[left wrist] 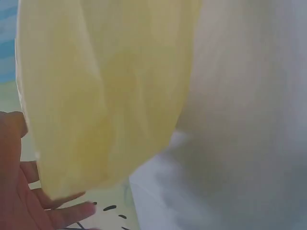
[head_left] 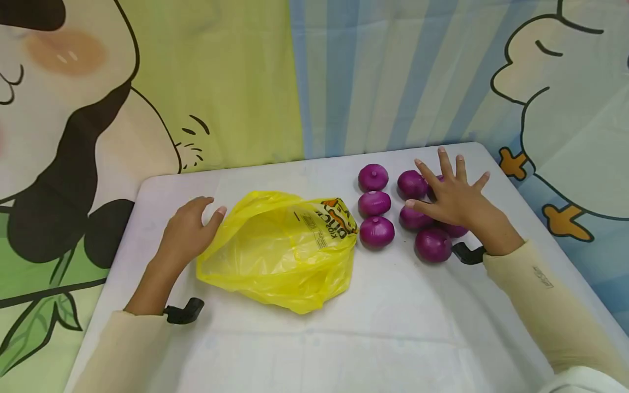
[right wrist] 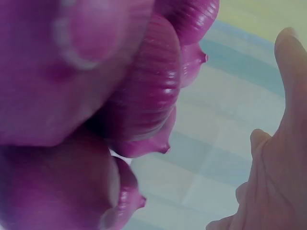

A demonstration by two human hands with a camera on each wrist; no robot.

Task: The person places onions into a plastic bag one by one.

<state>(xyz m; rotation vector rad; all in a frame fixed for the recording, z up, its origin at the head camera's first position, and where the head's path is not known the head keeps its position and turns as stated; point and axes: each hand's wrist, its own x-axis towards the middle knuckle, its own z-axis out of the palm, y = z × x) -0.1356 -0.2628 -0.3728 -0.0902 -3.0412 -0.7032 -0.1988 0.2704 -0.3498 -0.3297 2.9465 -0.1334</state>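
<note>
A yellow plastic bag (head_left: 295, 295) with dark print lies on its side, its mouth opening to the left. Beside that mouth is my left hand (head_left: 184, 229), thumb close to the rim and fingers loosely bent. In the left wrist view its fingers (left wrist: 72, 215) are spread behind the bag's yellow film (left wrist: 110, 96). My right hand (head_left: 454, 202), fingers splayed wide, hovers over a cluster of red onions (head_left: 433, 244) and hides parts of several. The right wrist view shows glossy onions (right wrist: 148, 81) apart from the hand (right wrist: 283, 163). Three more onions (head_left: 376, 232) form a column against the bag's right end.
Everything lies on a white-covered table (head_left: 314, 355) with rounded far corners. Behind it hangs a printed cloth (head_left: 236, 82) with cartoon animals and blue stripes. Black camera mounts (head_left: 185, 311) stick out from both wrists.
</note>
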